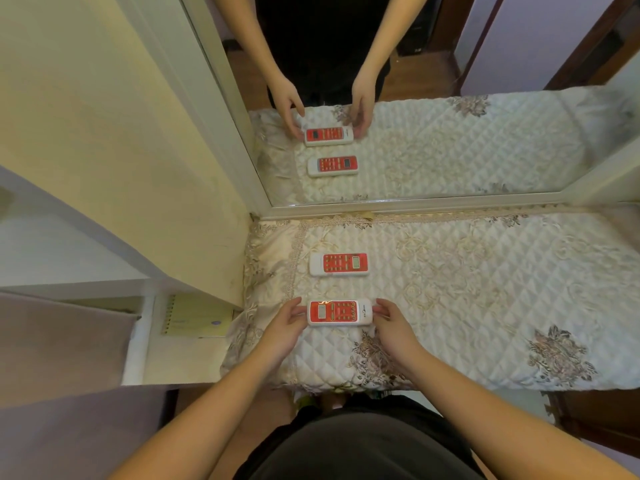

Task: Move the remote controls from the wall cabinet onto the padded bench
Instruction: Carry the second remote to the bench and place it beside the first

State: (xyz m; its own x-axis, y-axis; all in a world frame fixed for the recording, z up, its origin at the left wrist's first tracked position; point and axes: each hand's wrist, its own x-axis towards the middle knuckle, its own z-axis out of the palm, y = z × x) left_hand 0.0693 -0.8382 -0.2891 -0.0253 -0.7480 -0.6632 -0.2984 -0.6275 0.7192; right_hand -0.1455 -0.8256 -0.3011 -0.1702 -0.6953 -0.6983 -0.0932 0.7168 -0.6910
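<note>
Both hands, the left hand [287, 320] and right hand [391, 322], pinch the ends of the near remote [340, 311] lying flat on the quilted bench [485, 289], just beside remote 2 [339, 264]; the placing step looks nearly complete, so next release it.

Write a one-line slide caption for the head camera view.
Both hands, left hand and right hand, set near remote on padded bench beside far remote, below mirror.

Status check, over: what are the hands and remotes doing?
Left hand, right hand pinch near remote by its ends on bench. Far remote lies free. Nothing blocking.
</note>
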